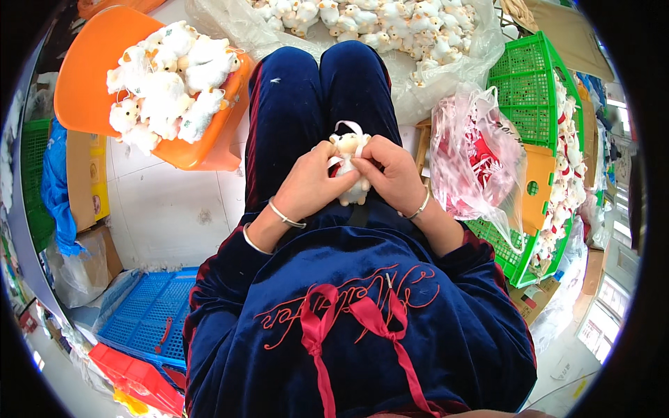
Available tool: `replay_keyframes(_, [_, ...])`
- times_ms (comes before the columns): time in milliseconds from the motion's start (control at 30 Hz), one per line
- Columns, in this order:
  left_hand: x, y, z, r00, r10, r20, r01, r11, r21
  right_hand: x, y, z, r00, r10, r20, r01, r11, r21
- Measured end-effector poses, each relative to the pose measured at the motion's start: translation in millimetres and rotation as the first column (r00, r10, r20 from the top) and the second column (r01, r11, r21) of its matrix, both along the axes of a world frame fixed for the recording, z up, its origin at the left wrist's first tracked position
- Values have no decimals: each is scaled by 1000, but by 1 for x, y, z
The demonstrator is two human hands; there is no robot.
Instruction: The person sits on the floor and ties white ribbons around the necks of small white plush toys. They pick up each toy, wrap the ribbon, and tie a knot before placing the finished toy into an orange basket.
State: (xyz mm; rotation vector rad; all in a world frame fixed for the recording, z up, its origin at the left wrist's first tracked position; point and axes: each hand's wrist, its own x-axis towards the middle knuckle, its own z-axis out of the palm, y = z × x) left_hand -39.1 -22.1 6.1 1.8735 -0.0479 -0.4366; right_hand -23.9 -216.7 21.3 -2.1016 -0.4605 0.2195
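Note:
Over my lap, both hands are closed around a small white plush toy (352,187) with a pale head. A light ribbon loop (350,127) stands up above its head. My left hand (311,180) grips the toy from its left side, and a bit of red shows by those fingers. From the other side my right hand (392,174) pinches near the toy's neck, thumb and fingers together. The fingers hide much of the toy's middle, so what lies under them cannot be made out.
Similar white toys (164,90) lie piled on an orange chair (90,63) at the left. More fill a clear plastic sheet (230,28) ahead. At the right are a clear bag (453,167) with red pieces and a green crate (523,90). A blue crate (146,306) sits lower left.

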Motion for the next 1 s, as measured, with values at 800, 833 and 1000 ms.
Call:
replay_keyframes(800, [5,7,-32,998,47,37,-32,946,-322,12,-1,-30,984,80,-160,-34,962,270])
replay_keyframes(833, [5,7,-32,996,54,70,-28,943,-330,13,-1,-30,982,91,-168,-38,955,295])
replay_keyframes(1000, [8,2,-27,983,34,183,10,972,-233,20,-1,-27,979,126,-159,-73,949,306])
